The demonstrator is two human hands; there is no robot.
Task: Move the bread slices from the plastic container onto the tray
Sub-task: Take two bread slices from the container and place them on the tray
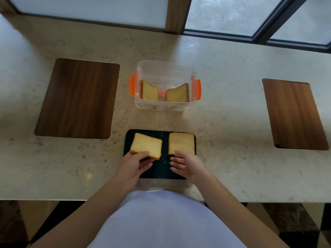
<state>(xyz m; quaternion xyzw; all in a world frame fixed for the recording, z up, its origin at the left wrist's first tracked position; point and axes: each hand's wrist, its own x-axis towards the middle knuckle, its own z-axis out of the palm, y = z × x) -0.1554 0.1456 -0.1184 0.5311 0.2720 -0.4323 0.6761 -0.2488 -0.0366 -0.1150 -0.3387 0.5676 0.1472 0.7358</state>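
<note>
Overhead, the left hand [133, 164] pinches a bread slice [146, 145] on the dark tray [162, 169]. Right hand [186, 164] lies flat and spread beside another slice [181, 143]; two slices [149, 90] lean inside the plastic container [165, 72].

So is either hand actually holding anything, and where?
The left hand grips the left square yellow bread slice by its near edge; the right hand holds nothing.
</note>
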